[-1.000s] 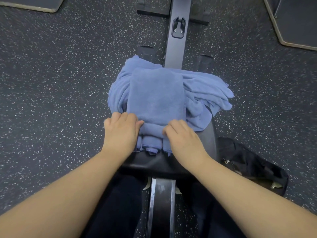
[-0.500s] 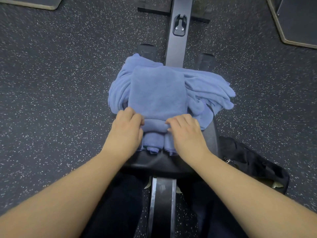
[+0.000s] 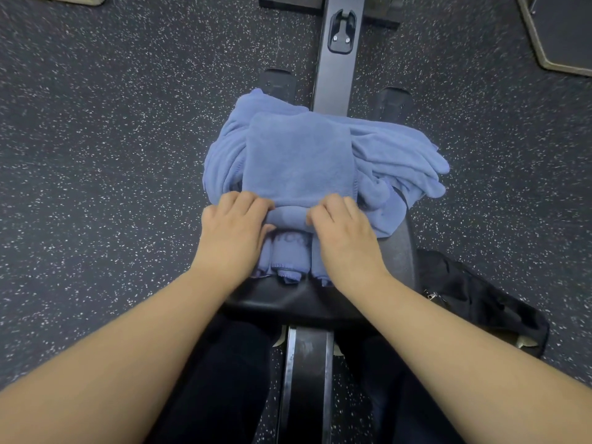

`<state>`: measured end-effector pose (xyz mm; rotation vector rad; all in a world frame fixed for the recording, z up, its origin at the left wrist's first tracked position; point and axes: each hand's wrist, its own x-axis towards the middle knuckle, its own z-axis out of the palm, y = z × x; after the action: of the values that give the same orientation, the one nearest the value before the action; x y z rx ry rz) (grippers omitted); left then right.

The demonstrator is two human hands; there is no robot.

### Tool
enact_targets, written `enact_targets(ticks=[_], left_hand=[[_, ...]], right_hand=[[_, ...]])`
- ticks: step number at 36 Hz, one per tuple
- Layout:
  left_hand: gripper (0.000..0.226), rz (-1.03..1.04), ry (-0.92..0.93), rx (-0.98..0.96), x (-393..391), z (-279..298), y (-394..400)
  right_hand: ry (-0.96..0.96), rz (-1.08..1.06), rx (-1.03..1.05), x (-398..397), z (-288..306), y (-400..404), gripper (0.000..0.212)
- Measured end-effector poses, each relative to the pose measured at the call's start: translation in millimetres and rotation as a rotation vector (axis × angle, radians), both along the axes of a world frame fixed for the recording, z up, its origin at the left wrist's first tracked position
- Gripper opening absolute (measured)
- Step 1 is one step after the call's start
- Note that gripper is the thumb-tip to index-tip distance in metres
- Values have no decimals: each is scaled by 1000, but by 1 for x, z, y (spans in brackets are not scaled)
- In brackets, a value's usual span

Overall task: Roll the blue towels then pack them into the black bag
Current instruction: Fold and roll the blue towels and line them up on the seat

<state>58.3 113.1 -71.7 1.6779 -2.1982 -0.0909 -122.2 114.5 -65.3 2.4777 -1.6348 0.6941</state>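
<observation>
Speckled floor (image 3: 112,187), black bag (image 3: 480,299) half cut off — fingertips buried in blue towel (image 3: 298,158)

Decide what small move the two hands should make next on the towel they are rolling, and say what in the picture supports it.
Probably push the roll one more turn away from the body. Both the left hand and right hand grip the rolled near end of the folded blue towel, and most of it is flat and unrolled. The black bag waits on the floor.

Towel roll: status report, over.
Left hand and right hand grip the rolled end of the folded towel. Black bag on floor, right. Nothing blocking.
</observation>
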Motion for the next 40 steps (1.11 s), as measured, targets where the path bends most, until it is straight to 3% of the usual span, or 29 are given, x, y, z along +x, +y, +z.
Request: enact_targets(ticks=[13,18,22,33,40], left_hand=[[43,117,85,36,-4,-5,-11],[11,35,92,-73,-3,-1,-10],[19,-26,46,-156,-5,0,-8],[48,28,-15,6,-2,-1,-21],[52,25,18,92,-1,-11,-30]], right_hand=[[22,-64,-4,-4,-8,-5,27],[33,-71,27,-5,-6,-11,27],[13,-105,53,-3,-6,-15,25],[-101,-236,111,7,-3,-33,19],[-8,-131,-133,10,-13,-24,18]])
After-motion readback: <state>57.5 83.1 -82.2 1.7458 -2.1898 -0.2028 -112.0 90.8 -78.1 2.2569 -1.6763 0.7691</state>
